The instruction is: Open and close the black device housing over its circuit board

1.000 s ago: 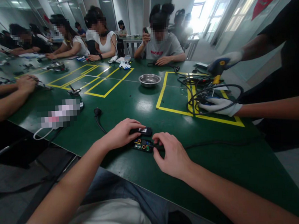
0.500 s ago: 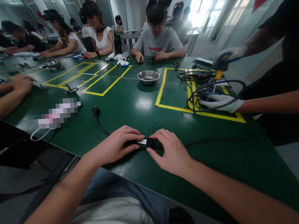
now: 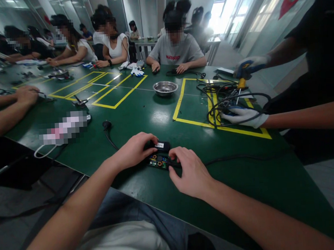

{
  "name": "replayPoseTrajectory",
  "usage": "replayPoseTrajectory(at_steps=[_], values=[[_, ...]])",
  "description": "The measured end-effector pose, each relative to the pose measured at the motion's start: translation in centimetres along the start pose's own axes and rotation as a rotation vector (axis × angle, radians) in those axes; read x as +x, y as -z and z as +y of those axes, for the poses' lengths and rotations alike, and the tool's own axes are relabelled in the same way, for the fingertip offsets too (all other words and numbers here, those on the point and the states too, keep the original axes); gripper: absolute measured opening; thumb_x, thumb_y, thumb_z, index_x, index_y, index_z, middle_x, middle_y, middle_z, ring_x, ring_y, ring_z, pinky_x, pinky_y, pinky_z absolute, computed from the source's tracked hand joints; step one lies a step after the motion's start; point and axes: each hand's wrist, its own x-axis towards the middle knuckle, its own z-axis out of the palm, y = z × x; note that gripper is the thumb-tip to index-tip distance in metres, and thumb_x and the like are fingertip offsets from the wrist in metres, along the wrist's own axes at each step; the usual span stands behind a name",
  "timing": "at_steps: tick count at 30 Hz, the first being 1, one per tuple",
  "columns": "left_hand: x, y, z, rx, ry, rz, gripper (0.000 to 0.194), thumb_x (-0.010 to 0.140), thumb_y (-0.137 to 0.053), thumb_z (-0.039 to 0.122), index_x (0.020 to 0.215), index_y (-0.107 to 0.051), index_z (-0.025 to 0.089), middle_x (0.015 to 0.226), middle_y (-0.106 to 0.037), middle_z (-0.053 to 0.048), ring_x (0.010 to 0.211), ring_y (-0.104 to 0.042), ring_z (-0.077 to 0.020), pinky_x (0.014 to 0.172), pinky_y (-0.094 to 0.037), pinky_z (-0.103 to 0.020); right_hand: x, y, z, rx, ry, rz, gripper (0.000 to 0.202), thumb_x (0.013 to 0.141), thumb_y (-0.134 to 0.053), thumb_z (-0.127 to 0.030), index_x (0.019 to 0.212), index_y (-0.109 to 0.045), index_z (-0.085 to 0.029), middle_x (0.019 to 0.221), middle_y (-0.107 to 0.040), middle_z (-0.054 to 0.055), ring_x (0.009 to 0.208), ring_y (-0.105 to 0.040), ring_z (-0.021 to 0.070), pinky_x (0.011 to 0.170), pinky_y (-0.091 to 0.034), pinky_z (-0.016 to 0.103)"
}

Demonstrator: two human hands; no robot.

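My left hand [image 3: 136, 151] pinches a black plastic housing cover [image 3: 163, 145] with a white label, lifted off the lower part. Just below it lies the opened lower housing with a circuit board [image 3: 158, 161], where copper-coloured coils and small parts show. My right hand [image 3: 189, 170] is closed at the board's right end, thumb and fingers around where the black cable [image 3: 233, 157] enters; its exact hold is partly hidden. From the left side another cable runs to a black plug [image 3: 107, 125] lying on the table.
A metal bowl [image 3: 165, 88] stands ahead on the green table [image 3: 144, 120]. At right, a co-worker's gloved hands [image 3: 242, 117] hold a yellow-and-blue screwdriver [image 3: 241, 83] over coiled black cables [image 3: 211, 113]. A pixelated pinkish object [image 3: 65, 128] lies left. Other people sit around.
The labelled cover has come off the housing and moved up and away with my left hand, baring the circuit board. My right hand has shifted slightly to the right.
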Motion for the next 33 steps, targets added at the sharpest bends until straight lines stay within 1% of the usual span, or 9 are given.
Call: replayPoseTrajectory(at_steps=[2,5,7,10,12,17,25,30,33], values=[[0.0,-0.1,0.0,-0.003,-0.021,-0.021,0.008,0.101,-0.069,0.022,0.107,-0.074,0.023,0.125,-0.079,-0.008,0.117,-0.074,-0.0279,0.106,-0.058,-0.045,0.0,0.0,0.0,-0.01,0.015,-0.012,0.02,0.084,-0.063,-0.016,0.101,-0.058,-0.024,0.094,-0.069,0.006,0.087,-0.063,0.0259,0.078,-0.044,0.04],[-1.4,0.4,0.2,-0.019,-0.065,0.039,0.016,0.105,-0.062,0.027,0.105,-0.077,0.022,0.139,-0.072,-0.012,0.129,-0.069,-0.0287,0.115,-0.054,-0.047,-0.1,-0.1,0.0,-0.029,0.042,-0.011,0.015,0.085,-0.063,-0.015,0.098,-0.061,-0.023,0.092,-0.069,0.006,0.086,-0.063,0.0255,0.077,-0.044,0.04],[-2.8,0.8,0.3,-0.027,-0.058,0.063,0.015,0.102,-0.065,0.029,0.107,-0.078,0.021,0.131,-0.071,-0.011,0.122,-0.07,-0.028,0.112,-0.056,-0.044,-0.1,-0.2,0.0,-0.041,0.048,-0.004,0.014,0.086,-0.063,-0.014,0.098,-0.063,-0.023,0.092,-0.071,0.006,0.085,-0.064,0.0253,0.078,-0.045,0.04],[-4.6,1.0,0.2,-0.041,-0.057,0.002,0.016,0.1,-0.065,0.021,0.111,-0.076,0.02,0.116,-0.074,-0.009,0.107,-0.073,-0.0243,0.099,-0.06,-0.038,-0.3,-0.3,0.0,-0.053,0.045,0.011,0.013,0.087,-0.063,-0.015,0.098,-0.065,-0.023,0.092,-0.073,0.006,0.086,-0.068,0.0257,0.08,-0.049,0.041],[-5.3,0.8,-0.2,-0.041,-0.087,0.001,0.021,0.103,-0.06,0.018,0.116,-0.076,0.021,0.112,-0.076,-0.008,0.104,-0.073,-0.0229,0.094,-0.06,-0.035,-0.4,-0.3,0.1,-0.049,0.039,0.012,0.013,0.089,-0.064,-0.015,0.099,-0.066,-0.023,0.094,-0.074,0.005,0.086,-0.071,0.0252,0.079,-0.052,0.039],[-5.5,0.4,-0.9,-0.038,-0.137,0.002,0.026,0.109,-0.057,0.018,0.122,-0.079,0.023,0.115,-0.076,-0.009,0.106,-0.072,-0.0216,0.094,-0.06,-0.033,-0.5,-0.1,0.2,-0.027,0.057,0.039,0.012,0.093,-0.061,-0.016,0.099,-0.067,-0.024,0.093,-0.075,0.004,0.084,-0.073,0.0222,0.073,-0.054,0.034],[-5.5,1.3,-0.2,-0.057,-0.139,0.055,0.027,0.11,-0.056,0.019,0.126,-0.078,0.023,0.116,-0.075,-0.009,0.107,-0.072,-0.0211,0.097,-0.059,-0.033,-0.3,0.1,-0.1,0.048,0.095,0.133,0.011,0.095,-0.058,-0.015,0.098,-0.065,-0.023,0.091,-0.072,0.004,0.08,-0.07,0.0205,0.067,-0.052,0.031],[-5.4,1.0,-0.5,-0.083,-0.08,0.037,0.013,0.107,-0.062,0.022,0.11,-0.075,0.021,0.105,-0.078,-0.007,0.096,-0.074,-0.0204,0.088,-0.059,-0.031,-0.4,0.0,0.0,0.012,0.06,0.073,0.009,0.092,-0.06,-0.016,0.094,-0.064,-0.024,0.089,-0.071,0.003,0.073,-0.069,0.0194,0.066,-0.05,0.032],[-5.4,1.0,-0.7,-0.097,-0.08,0.023,0.013,0.106,-0.063,0.021,0.108,-0.075,0.021,0.106,-0.079,-0.007,0.098,-0.074,-0.0207,0.089,-0.059,-0.031,-0.4,0.0,0.0,-0.005,0.042,0.046,0.009,0.091,-0.061,-0.016,0.091,-0.064,-0.024,0.088,-0.071,0.002,0.071,-0.068,0.0191,0.065,-0.048,0.032]])
